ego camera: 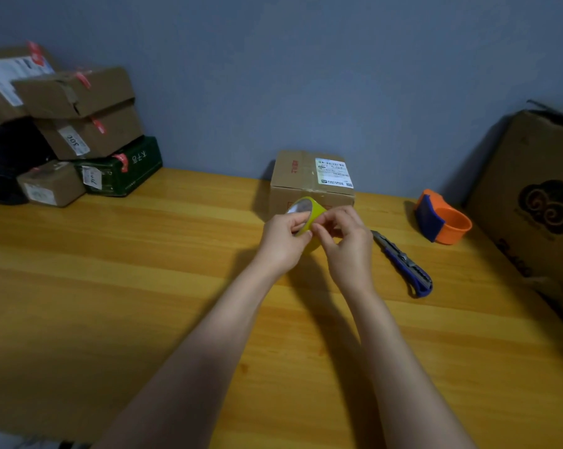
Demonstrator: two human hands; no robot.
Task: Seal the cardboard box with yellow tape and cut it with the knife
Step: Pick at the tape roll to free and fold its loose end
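Right hand (344,241): fingertips pinched against the outer face of the yellow tape roll (309,212), apparently picking at it for the loose end; whether a free end is already lifted cannot be told. Left hand (281,243): fingers and thumb closed around the roll's left side, holding it clear of the table with its open core turned up and to the left. Cardboard box (310,181): small, flaps down, white shipping label on top, standing just beyond the hands against the far wall; no yellow tape shows on it. Knife (403,264): blue-handled utility type, lying flat on the wooden table (144,286), just right of the right hand, untouched. Orange and blue tape dispenser (442,218): farther right, near a large brown carton (532,196) leaning at the right edge. Stacked parcels (76,124): far left, well apart from the work. Step in hand, by judgement: freeing the tape's leading end, the opening stage of sealing. Next move calls for peeling out a strip, carrying the roll to the box and pressing the end onto the top seam; the knife is needed only afterward.
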